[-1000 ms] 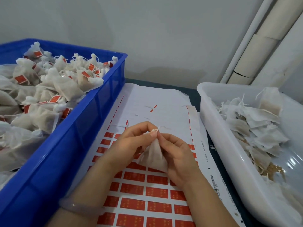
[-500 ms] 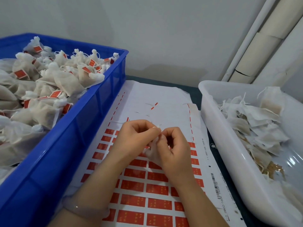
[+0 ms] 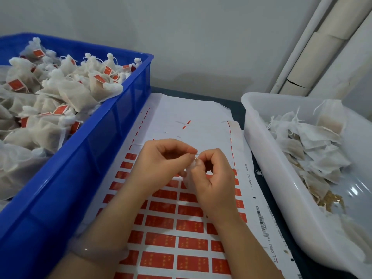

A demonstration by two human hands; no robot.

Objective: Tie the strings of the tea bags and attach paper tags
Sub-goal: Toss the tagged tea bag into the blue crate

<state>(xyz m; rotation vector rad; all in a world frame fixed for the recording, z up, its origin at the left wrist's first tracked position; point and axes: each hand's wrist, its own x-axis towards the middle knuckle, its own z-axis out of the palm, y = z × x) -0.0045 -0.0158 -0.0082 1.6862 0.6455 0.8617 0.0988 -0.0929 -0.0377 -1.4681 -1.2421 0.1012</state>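
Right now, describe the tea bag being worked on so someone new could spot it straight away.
Between the blue crate and white tub lies a sheet of red tags. Above it, the left hand and right hand pinch one tea bag: the only bag outside both bins.

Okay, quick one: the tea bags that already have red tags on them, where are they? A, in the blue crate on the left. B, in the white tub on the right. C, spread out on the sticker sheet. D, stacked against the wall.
A: the tagged tea bags are heaped in the blue crate on the left, while the bags in the white tub show no tags.
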